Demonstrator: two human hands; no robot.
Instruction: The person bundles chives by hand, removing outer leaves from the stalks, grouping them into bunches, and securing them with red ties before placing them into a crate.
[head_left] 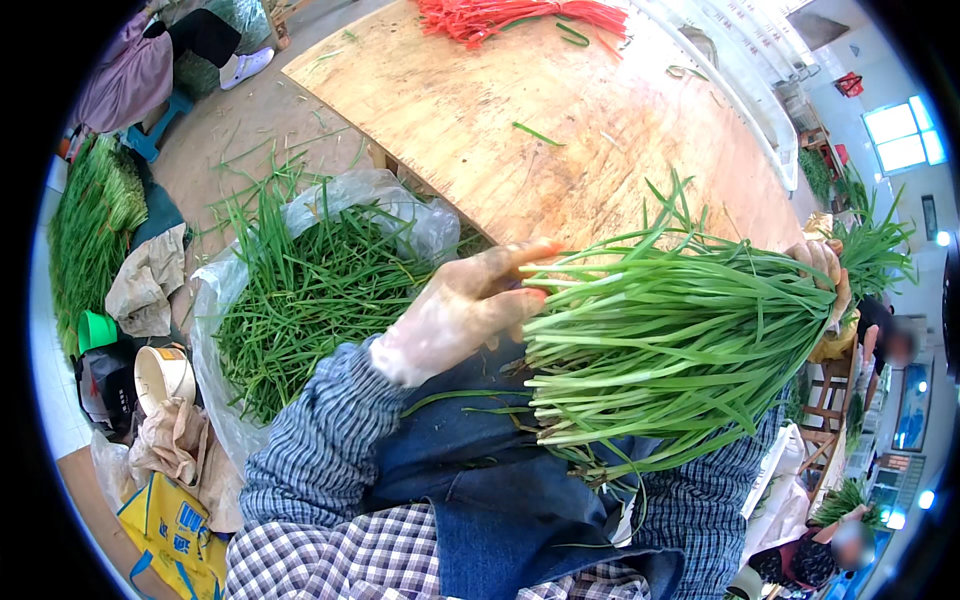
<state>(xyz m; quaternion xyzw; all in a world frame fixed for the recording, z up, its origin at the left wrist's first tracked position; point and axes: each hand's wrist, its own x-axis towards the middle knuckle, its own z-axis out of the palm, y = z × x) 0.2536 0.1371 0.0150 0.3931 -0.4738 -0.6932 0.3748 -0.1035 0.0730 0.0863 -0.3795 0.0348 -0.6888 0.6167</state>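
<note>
A bundle of green stalks (680, 340) is held at the near edge of the wooden table (480, 120). Its leafy end is clasped in the right hand (822, 260). The left hand (450, 310) is placed at the pale stem ends; whether any stem is pinched cannot be told. Loose greens (310, 300) are contained in a plastic bag (425, 225) left of the table; red strips (520, 18) are heaped on its far side.
</note>
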